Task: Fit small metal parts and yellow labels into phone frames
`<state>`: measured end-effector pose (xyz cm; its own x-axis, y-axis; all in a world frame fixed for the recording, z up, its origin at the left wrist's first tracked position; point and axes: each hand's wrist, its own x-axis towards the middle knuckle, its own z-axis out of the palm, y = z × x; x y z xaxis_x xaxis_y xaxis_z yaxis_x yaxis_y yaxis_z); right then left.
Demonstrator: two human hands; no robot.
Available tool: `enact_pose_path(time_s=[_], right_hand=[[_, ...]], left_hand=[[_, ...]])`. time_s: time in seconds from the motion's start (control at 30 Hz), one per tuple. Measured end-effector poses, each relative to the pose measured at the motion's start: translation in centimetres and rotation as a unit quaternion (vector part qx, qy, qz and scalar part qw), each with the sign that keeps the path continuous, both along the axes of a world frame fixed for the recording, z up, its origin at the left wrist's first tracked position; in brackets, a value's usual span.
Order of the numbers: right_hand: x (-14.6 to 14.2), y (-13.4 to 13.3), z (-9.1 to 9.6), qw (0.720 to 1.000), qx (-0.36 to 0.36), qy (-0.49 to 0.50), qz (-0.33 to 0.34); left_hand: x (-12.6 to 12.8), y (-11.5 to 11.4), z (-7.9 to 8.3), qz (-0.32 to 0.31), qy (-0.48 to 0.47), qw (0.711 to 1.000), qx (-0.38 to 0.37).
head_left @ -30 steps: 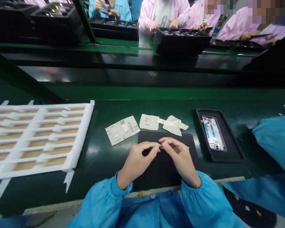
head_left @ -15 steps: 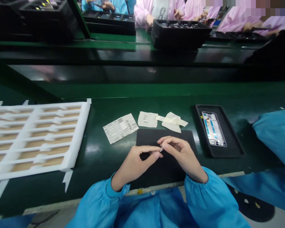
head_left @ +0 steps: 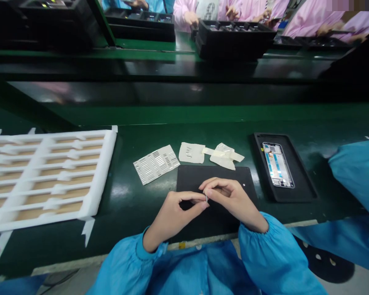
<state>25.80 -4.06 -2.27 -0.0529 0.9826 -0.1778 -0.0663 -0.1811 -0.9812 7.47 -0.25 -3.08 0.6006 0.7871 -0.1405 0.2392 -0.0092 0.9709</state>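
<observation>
Left hand (head_left: 175,213) and right hand (head_left: 233,200) both pinch a tiny sliver (head_left: 206,198), centre frame, over the black mat (head_left: 190,176). Looks like mid-handover to me; next move needs steady fingertips.

Matt black mat (head_left: 190,176); glossy green bench (head_left: 160,135); white foam tray (head_left: 101,176); shiny blue sleeves (head_left: 273,258)

No word, number or brand can be read anywhere in the frame. The white sheet (head_left: 156,164) left of centre carries rows of small dark bars, and the phone frame (head_left: 278,164) in the black tray (head_left: 298,192) at the right shows blue and white patches, but neither resolves into letters. The tiny part (head_left: 206,198) pinched between the left hand (head_left: 175,215) and right hand (head_left: 233,200) at lower centre is too small to show any marking.
</observation>
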Motion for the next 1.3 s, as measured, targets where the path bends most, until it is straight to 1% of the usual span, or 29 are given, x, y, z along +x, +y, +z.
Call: enact_pose_path(time_s=[0.1, 0.23, 0.37, 0.5, 0.6, 0.77, 0.93, 1.0, 1.07, 1.17, 1.3], right_hand=[[0.0, 0.1, 0.1, 0.999, -0.013, 0.012, 0.039], [0.0, 0.3, 0.3, 0.996, -0.018, 0.003, 0.092], [0.2, 0.7, 0.7, 0.989, 0.002, -0.023, 0.148], [0.4, 1.1, 1.3, 0.98, 0.019, -0.057, 0.19], [0.4, 1.2, 1.7, 0.976, 0.027, -0.075, 0.201], [0.2, 1.1, 1.7, 0.976, 0.027, -0.093, 0.196], [0.1, 1.0, 1.6, 0.976, 0.022, -0.096, 0.195], [0.0, 0.7, 1.6, 0.977, 0.023, -0.103, 0.187], [-0.2, 0.2, 1.5, 0.98, 0.029, -0.121, 0.156], [-0.9, -1.3, 1.1, 0.989, 0.048, -0.122, 0.069], [-2.4, -3.5, 0.1, 0.995, 0.058, -0.06, -0.047]], left_hand=[[-0.2, -0.6, -0.4, 0.014, -0.001, 1.0, -0.012], [-0.7, -1.7, -0.8, 0.032, -0.006, 0.998, -0.048], [-1.1, -2.6, -0.6, 0.049, -0.002, 0.996, -0.072], [-1.1, -3.1, -0.3, 0.054, 0.005, 0.994, -0.094], [-1.0, -3.3, -0.4, 0.061, -0.006, 0.992, -0.106], [-1.0, -3.6, -0.6, 0.073, -0.021, 0.99, -0.119], [-0.8, -3.8, -0.4, 0.067, -0.037, 0.987, -0.144], [-0.8, -3.7, -0.5, 0.068, -0.035, 0.986, -0.151], [-0.8, -3.6, -0.7, 0.072, -0.032, 0.985, -0.15], [-0.7, -3.5, -1.2, 0.077, -0.021, 0.989, -0.124], [-0.1, -3.6, -1.5, 0.054, 0.007, 0.995, -0.083]])
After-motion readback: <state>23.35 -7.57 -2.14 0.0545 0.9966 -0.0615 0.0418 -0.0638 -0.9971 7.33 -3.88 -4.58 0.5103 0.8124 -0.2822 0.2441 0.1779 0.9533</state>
